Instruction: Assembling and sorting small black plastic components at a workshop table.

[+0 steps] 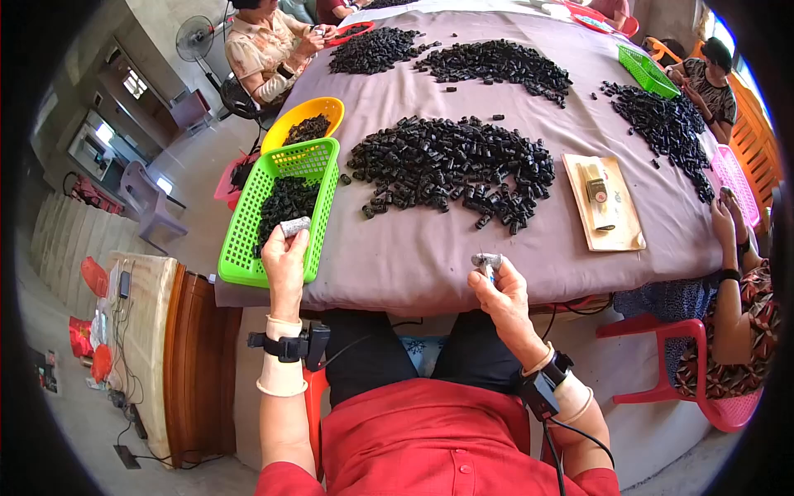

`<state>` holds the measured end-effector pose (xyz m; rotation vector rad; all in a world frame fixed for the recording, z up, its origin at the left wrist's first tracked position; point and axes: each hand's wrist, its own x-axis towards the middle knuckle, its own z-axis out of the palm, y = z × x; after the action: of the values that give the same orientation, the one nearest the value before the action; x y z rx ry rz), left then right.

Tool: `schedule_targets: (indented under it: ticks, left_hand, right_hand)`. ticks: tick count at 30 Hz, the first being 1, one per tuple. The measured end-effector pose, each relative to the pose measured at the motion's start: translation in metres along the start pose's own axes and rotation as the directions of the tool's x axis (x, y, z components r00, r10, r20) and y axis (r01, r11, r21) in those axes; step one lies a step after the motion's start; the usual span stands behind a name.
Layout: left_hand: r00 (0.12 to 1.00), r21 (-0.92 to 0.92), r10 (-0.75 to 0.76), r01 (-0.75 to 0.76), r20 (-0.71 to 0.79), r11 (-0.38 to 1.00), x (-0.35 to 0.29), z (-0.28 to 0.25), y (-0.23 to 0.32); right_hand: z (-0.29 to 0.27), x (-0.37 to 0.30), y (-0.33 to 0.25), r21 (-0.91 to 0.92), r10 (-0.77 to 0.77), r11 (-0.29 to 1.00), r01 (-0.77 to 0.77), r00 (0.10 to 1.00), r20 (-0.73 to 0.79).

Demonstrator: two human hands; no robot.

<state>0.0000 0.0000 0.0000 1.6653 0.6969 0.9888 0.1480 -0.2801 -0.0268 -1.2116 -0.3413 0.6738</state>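
Note:
My left hand (285,266) is closed over the near end of a green basket (327,178) that holds dark, crumpled pieces. A short grey-white cylinder (295,226) shows at its fingertips; whether this is a wrapped finger or a held piece, I cannot tell. Above the table's near edge, my right hand (508,304) is closed in a pinch. Around its fingertips is a similar grey wrap-like shape (486,260), with a thin whitish-blue bit below it. What the pinch holds is too small to name. Beyond both hands lies a heap of small black cylindrical pieces (451,165).
A yellow bowl (331,112) of dark bits stands behind the basket. More black heaps (496,66) lie farther off. On the right is a tan board (620,227) carrying a small dark item. Several people sit around the cloth-covered table (397,264); a pink chair (703,364) is at right.

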Motion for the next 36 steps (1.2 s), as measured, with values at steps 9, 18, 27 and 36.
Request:
schedule_targets:
  ticks: [9,18,27,36]
  left_hand:
    - [1.000,-0.005,0.011,-0.011,-0.006,1.000,0.001,0.001,0.000]
    - [0.994,0.188,-0.018,-0.002,0.109,0.982,0.005,0.051,0.033]
    - [0.982,0.481,-0.081,-0.011,0.170,0.876,0.043,0.089,-0.041]
    - [0.983,0.483,-0.056,-0.036,0.175,0.875,0.055,0.095,-0.053]
  right_hand:
    - [-0.001,0.002,0.004,0.003,-0.016,1.000,0.016,1.000,0.000]
    - [-0.003,0.002,0.005,0.004,-0.023,1.000,0.023,0.999,-0.026]
    - [-0.004,0.003,0.006,0.004,-0.027,1.000,0.027,1.000,-0.015]
    - [-0.003,0.003,0.003,-0.034,-0.016,0.999,0.015,1.000,-0.020]
